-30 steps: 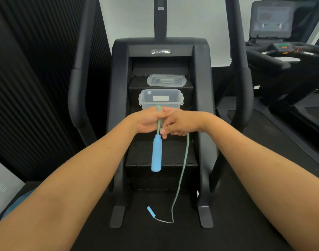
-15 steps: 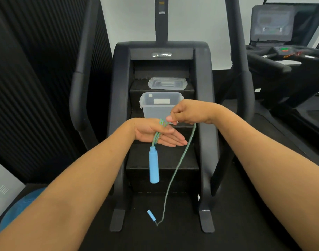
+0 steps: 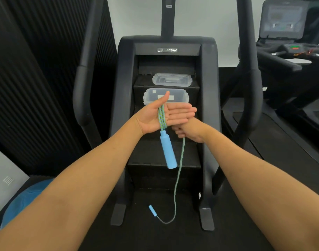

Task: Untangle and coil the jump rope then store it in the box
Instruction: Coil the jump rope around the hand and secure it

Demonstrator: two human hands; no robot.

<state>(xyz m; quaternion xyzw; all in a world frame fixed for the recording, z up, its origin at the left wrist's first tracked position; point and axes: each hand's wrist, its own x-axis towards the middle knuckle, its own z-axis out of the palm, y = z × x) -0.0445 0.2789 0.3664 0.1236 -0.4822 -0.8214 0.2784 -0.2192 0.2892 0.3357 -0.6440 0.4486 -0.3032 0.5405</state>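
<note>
My left hand (image 3: 166, 115) is held flat, palm up, fingers straight and thumb raised. Turns of the green-blue jump rope (image 3: 161, 116) lie wound across its palm. One blue handle (image 3: 168, 151) hangs from the palm's lower edge. My right hand (image 3: 186, 132) sits just below the left fingers, curled round the rope. From it the rope drops to the floor, ending at the second blue handle (image 3: 152, 211). The clear plastic box (image 3: 180, 96) stands open on a step behind my hands, with its lid (image 3: 172, 79) one step higher.
The box and lid sit on the steps of a black stair-climber machine (image 3: 167, 49) with tall side rails. A treadmill (image 3: 290, 57) stands at the right. A blue ball (image 3: 26, 200) lies at the lower left by a dark slatted wall.
My right hand has carried the rope from above the left fingers down and under them, adding a turn. The left hand has risen and flattened, and the hanging handle swung slightly right.
</note>
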